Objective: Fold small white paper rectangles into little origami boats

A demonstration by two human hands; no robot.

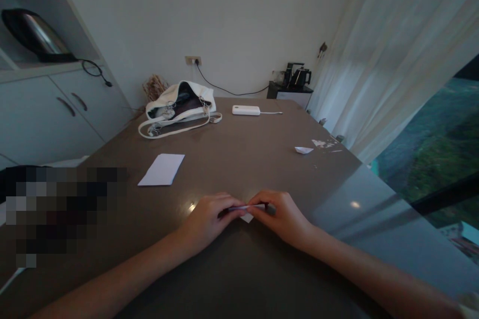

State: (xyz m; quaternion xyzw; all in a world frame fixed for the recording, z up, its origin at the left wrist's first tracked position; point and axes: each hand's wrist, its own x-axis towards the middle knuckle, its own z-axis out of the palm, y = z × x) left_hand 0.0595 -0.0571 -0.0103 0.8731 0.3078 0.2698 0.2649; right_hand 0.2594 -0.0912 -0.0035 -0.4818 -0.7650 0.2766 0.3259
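1. The folded white paper (247,217), the landmark here, sits between the fingertips of both hands, close over the brown tabletop (232,264); a pale pointed corner shows below the fingers, and a thin edge runs sideways between them.
2. The left hand (211,214) holds the left end of the folded paper, its thumb on the near side and fingers on the far side, pinched almost together with only the thin paper between.
3. The right hand (279,214) grips the right end in the same way, thumb and forefinger nearly meeting; its fingertips are just beside those of the left.
4. Flat white paper (162,169) lies beyond the folded paper and to its left.
5. A small folded paper piece (303,150) lies beyond it to the right, with torn paper scraps (322,144) just past that.
6. Farther beyond the folded paper, almost straight ahead, is a white power bank (246,110) with a short cable.
7. A white handbag (161,103) rests gaping open, beyond the folded paper and to its left.
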